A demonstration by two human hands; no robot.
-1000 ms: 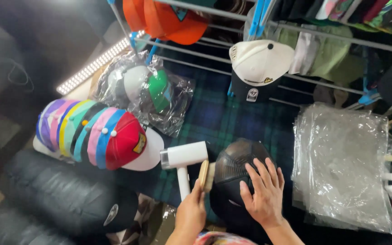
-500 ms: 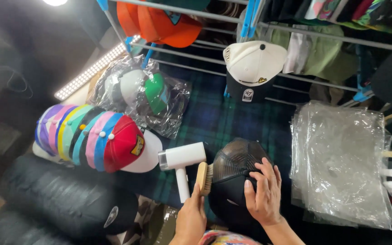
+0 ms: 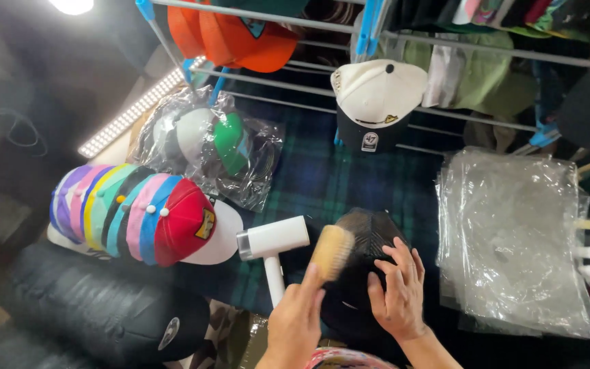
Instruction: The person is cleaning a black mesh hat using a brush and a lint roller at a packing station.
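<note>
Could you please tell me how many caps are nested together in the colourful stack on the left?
About 8, nested in one colourful stack left of the white handheld device, running from a purple cap at the far left to the red cap in front; more may be hidden inside.

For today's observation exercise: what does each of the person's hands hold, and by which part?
The left hand holds a wooden brush by its handle end. The right hand presses flat on a black cap, fingers spread over its crown.

Brush [image 3: 331, 251] now tilted, bristle face up toward camera, lifted off the dark cap [image 3: 367, 239]; earlier edge-on against its side. Left hand [image 3: 296, 321] raised slightly; right hand [image 3: 397, 294] shifts a little lower on the cap.
</note>
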